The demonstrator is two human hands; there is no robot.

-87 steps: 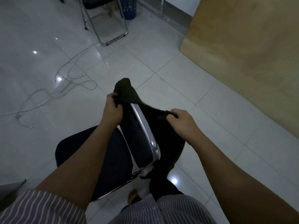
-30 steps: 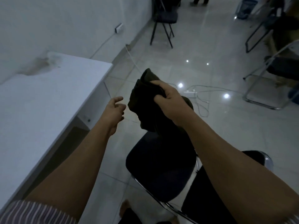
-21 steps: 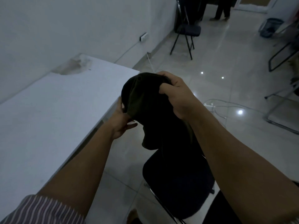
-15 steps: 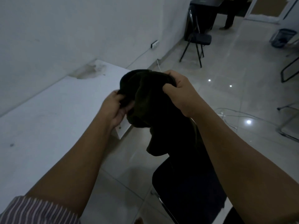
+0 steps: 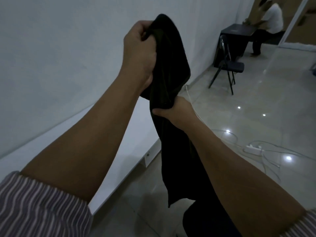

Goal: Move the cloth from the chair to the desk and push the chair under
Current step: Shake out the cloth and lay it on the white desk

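While both hands' fingers clench the long dark limp cloth [image 5: 171, 69] hanging vertically, left hand [image 5: 139, 50] topmost, the white flat table [image 5: 119, 151] lies at nine o'clock.

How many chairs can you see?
2. One folding chair stands far off by the dark desk. Part of another chair shows at the bottom, under the cloth. More may be out of view.

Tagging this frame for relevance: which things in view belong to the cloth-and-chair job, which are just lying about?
In the job:
- dark cloth, gripped by left hand at its top and right hand lower down
- white desk
- dark chair seat, bottom edge, partly hidden

Lying about:
- folding chair by the wall
- power strip and cables on the floor
- black table
- person at the back
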